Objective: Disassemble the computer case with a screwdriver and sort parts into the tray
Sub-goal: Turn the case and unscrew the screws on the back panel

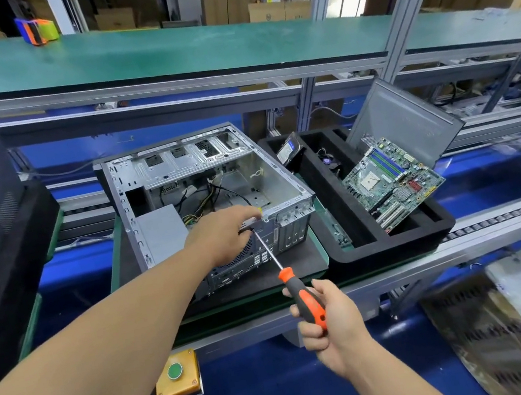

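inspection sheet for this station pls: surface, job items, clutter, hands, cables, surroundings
Surface: green-edged pallet on a conveyor line, carrying the case.
Job's things: open computer case lying on its side, power supply still inside; black foam tray to its right holds the motherboard, a drive and a small fan; grey side panel leans at the tray's back.
Clutter: nothing seen.
Hands: left hand on the case's rear edge by the screwdriver tip; right hand grips the orange screwdriver.
Cables: loose wiring inside the case.
Surroundings: yellow button box, cardboard boxes behind.
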